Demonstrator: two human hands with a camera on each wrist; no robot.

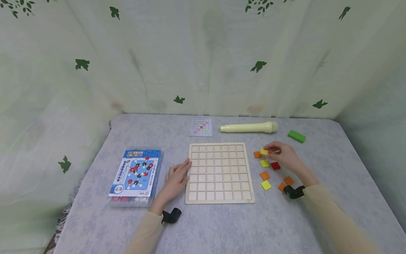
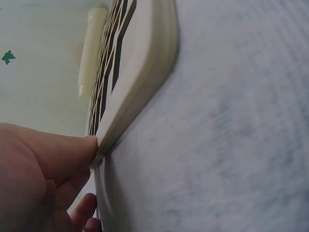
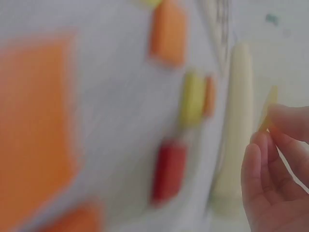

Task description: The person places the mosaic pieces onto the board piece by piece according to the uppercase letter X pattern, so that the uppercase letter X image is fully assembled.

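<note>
Between thumb and fingertips my right hand point(image 1: 283, 155) pinches a yellow square tile point(image 1: 264, 151), seen nearly edge-on in the right wrist view point(image 3: 269, 108). It is held up beside the right edge of a wooden grid board point(image 1: 219, 203). My left hand point(image 1: 177, 180) touches the board's left edge with its fingertips; in the left wrist view the thumb point(image 2: 72, 150) meets the side of the frame. Around the right hand lie a red tile point(image 1: 275, 165), an orange tile point(image 1: 257, 154), a yellow tile point(image 1: 264, 163) and several more orange and yellow ones.
A boxed molecule model set point(image 1: 134, 176) lies left of the board. Behind the board are a small card with a coloured grid pattern point(image 1: 201, 127) and a pale yellow microphone-shaped stick point(image 1: 247, 127). A green block point(image 1: 296, 136) sits at the back right, before a curtain point(image 1: 203, 70).
</note>
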